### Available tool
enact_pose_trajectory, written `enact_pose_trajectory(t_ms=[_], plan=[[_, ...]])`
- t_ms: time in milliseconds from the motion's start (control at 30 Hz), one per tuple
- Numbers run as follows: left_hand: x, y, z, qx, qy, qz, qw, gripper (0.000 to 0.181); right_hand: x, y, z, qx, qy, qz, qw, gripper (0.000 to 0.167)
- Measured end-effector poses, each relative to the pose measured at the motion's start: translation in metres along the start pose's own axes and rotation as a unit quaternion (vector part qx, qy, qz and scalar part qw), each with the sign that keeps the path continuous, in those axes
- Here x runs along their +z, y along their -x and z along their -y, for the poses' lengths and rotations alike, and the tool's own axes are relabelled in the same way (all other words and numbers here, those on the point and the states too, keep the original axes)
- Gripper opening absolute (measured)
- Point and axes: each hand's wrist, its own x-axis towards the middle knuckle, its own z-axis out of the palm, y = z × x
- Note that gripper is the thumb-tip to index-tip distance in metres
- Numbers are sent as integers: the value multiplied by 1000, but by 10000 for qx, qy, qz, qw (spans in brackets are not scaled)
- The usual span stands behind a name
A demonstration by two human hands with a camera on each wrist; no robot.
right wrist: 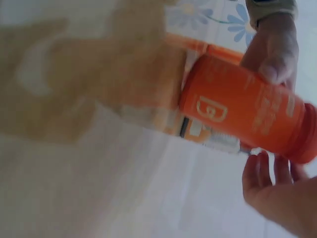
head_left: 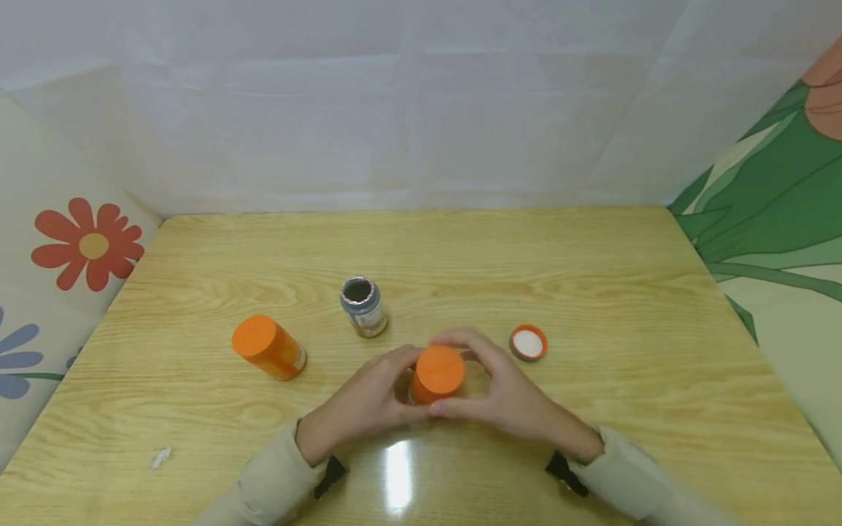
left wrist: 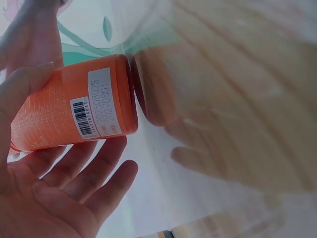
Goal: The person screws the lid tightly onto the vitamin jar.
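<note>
Head view: my left hand point(head_left: 378, 391) and right hand point(head_left: 503, 387) hide part of the orange bottle point(head_left: 438, 371); grey jar's point(head_left: 364, 307) lettering too small to read. Right wrist view: edge crops bottle's cap point(right wrist: 309, 136); finer print point(right wrist: 270, 110) blurred.

A screened tabletop booth; white sheeting point(head_left: 408, 131) backs the wood-grain table point(head_left: 559, 248); flower-printed panels point(head_left: 770, 197) flank it.

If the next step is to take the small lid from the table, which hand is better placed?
Probably the right hand: the lid lies nearer to it. The left hand is across the bottle that both hold.
</note>
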Motion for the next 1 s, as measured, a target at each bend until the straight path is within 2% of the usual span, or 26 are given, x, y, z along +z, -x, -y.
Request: enact_pose_trajectory(t_ms=[167,267,367,633,1000], plan=[[0,0,1,59,-20,-30,10000,58,-11,-1,0,-116,-35,554,9984,66],[0,0,1,67,-34,-50,10000,58,-14,-2,0,-214,-30,695,9973,64],[0,1,1,65,-55,-63,9999,60,-14,-3,-1,-296,6,643,9975,63],[0,0,0,-26,-66,-23,10000,61,-8,-4,-8,-669,177,211,9974,63],[0,1,1,57,-28,-77,9999,58,-7,-1,-5,-387,57,281,9988,60]])
